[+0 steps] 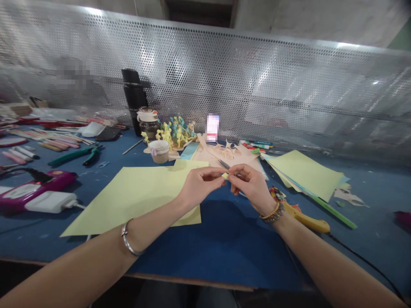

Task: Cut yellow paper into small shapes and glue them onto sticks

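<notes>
A small pale yellow piece [225,176], apparently folded paper, is pinched between the fingertips of both hands above the blue table. My left hand [203,183] grips it from the left with thumb and forefinger closed. From the right, my right hand [248,185] meets it, fingers curled and closed. A grey pointed metal tip [224,164] shows just behind the right fingers; whether the hand holds that tool I cannot tell. Under the left wrist lies a large yellow paper sheet [138,192]. Beyond the hands are peach paper sheets [208,156] with cut scraps [229,149].
Left are a purple power strip [48,186], green-handled pliers [70,157] and several pens [58,139]. A paper cup [159,152], yellow and blue paper flowers [173,132] and a black flask [135,98] stand behind. Right lie a yellow glue gun [308,219] and stacked paper [308,171].
</notes>
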The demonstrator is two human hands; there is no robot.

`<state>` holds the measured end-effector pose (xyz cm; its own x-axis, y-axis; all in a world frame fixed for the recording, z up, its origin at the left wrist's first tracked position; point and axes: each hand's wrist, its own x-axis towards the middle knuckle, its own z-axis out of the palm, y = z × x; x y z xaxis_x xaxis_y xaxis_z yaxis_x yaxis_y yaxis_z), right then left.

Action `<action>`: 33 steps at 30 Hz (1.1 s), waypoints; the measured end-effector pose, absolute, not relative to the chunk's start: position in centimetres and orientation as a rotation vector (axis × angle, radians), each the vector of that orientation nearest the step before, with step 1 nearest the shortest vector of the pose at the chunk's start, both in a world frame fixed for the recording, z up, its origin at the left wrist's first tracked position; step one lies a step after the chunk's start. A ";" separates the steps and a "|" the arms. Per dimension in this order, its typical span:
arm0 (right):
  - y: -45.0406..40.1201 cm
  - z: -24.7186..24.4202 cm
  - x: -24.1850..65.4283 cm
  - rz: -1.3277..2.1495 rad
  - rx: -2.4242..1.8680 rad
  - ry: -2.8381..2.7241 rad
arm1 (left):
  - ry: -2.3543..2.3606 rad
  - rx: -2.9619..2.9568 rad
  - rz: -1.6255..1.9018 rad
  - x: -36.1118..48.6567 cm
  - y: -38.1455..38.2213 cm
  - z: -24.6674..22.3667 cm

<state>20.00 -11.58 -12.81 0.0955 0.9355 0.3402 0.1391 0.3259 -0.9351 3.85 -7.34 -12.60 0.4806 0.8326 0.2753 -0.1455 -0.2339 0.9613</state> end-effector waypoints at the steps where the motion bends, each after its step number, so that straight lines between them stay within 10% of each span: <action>1: -11.6 -12.8 20.0 0.811 -1.095 -1.347 | 0.619 1.568 1.034 3.8 -7.4 -12.6; 33: -11.5 -13.0 20.2 0.879 -1.082 -1.321 | 0.693 1.743 1.095 3.6 -7.5 -12.4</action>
